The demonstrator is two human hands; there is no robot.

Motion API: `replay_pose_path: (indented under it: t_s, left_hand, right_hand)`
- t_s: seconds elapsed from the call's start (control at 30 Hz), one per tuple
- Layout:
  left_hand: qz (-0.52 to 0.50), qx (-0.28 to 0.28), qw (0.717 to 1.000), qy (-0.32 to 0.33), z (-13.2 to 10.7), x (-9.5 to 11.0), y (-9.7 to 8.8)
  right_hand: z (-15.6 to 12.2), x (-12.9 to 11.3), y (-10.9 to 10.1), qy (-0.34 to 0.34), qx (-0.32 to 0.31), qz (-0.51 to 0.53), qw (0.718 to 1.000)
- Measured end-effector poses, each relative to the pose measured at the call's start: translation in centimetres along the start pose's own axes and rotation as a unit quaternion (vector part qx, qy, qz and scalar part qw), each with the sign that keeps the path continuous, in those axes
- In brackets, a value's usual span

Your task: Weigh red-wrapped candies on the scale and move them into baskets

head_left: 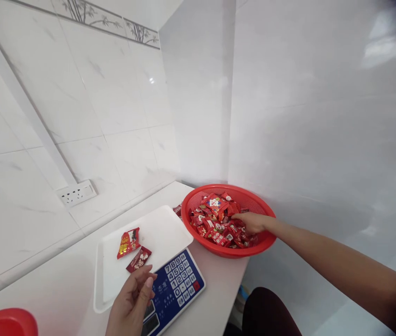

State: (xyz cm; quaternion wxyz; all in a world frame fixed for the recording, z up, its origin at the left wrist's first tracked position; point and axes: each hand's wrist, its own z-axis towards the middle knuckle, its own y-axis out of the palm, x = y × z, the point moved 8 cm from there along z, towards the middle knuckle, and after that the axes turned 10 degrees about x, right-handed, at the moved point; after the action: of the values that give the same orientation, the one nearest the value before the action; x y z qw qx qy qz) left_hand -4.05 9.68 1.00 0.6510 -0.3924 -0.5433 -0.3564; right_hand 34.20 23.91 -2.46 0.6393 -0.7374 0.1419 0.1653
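My right hand (253, 222) reaches into a red plastic basket (231, 252) heaped with small red snack packets (215, 225). Its fingertips are partly hidden among them, so I cannot make out whether it grips one. Above the near edge of a white tray on a weighing scale, my left hand (135, 298) hovers with loosely curled fingers and nothing visible in them. Two packets lie on the white tray (163, 228): a red and gold packet (128, 243) and a smaller dark red packet (139, 259) close to my left fingers. The scale's blue keypad (173, 287) is partly covered by that hand.
Another red basket (5, 322) shows at the lower left corner. A dark red packet (177, 210) lies on the white table (215, 275) between tray and basket. Tiled walls with a power socket (76, 193) border the table. My dark-clothed leg (267, 312) is below its edge.
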Motion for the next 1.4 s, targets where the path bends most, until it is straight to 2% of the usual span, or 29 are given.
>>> replay_pose_path:
  t_s: [0.13,0.23,0.3,0.37,0.43,0.5,0.53,0.6,0.7,0.8,0.87,0.97,1.03,1.13,1.23,1.4]
  left_hand:
    - [-0.009,-0.038,0.999,-0.011,0.0,-0.2,0.5]
    - [-0.014,-0.066,0.997,-0.026,-0.3,-0.2,1.6]
    - [-0.042,-0.089,0.994,-0.037,-0.9,-0.1,3.0]
    - [-0.087,-0.124,0.987,-0.052,-2.0,0.2,5.0]
    - [-0.129,-0.165,0.976,-0.063,-3.1,0.7,7.0]
    - [-0.156,-0.198,0.965,-0.073,-3.9,1.3,8.5]
    - [-0.166,-0.208,0.961,-0.076,-4.1,1.6,9.0]
    - [-0.184,-0.206,0.958,-0.08,-4.1,2.2,9.3]
    - [-0.197,-0.161,0.965,-0.071,-3.4,2.8,8.6]
    - [-0.189,-0.122,0.972,-0.068,-2.7,2.5,7.3]
    - [-0.195,-0.102,0.973,-0.073,-2.5,2.2,6.4]
    - [-0.229,-0.053,0.968,-0.091,-2.0,1.5,4.4]
    - [-0.25,-0.017,0.962,-0.106,-1.6,1.0,2.8]
    - [-0.266,0.014,0.956,-0.125,-1.0,0.3,0.8]
    - [-0.261,0.029,0.956,-0.131,-0.5,-0.6,-0.8]
    - [-0.142,0.058,0.985,-0.075,-0.1,-0.8,-3.6]
  right_hand:
    - [-0.5,-0.5,-3.0,-0.004,0.049,0.134,0.99]
    - [-1.4,-2.5,-3.9,-0.012,0.063,0.243,0.968]
    - [-2.3,-5.0,-3.8,-0.032,0.058,0.303,0.951]
    - [-3.4,-8.3,-3.3,-0.051,0.039,0.39,0.918]
    - [-4.8,-11.9,-2.1,-0.05,-0.008,0.532,0.845]
    - [-6.2,-15.6,-0.7,-0.052,-0.055,0.611,0.788]
    - [-6.8,-17.2,0.0,-0.06,-0.068,0.621,0.778]
    - [-7.9,-19.9,1.3,-0.084,-0.064,0.604,0.79]
    - [-9.0,-22.4,3.1,-0.109,-0.047,0.557,0.822]
    - [-9.4,-23.8,4.6,-0.112,-0.062,0.565,0.815]
    - [-9.1,-24.1,5.2,-0.085,-0.079,0.612,0.783]
    - [-8.0,-24.1,5.6,-0.027,-0.097,0.704,0.703]
    - [-7.2,-23.7,5.7,0.006,-0.09,0.729,0.678]
    - [-6.4,-23.1,6.4,0.039,-0.095,0.712,0.695]
    - [-6.1,-23.0,7.2,0.025,-0.111,0.686,0.719]
    - [-4.9,-22.7,7.5,-0.016,-0.062,0.618,0.783]
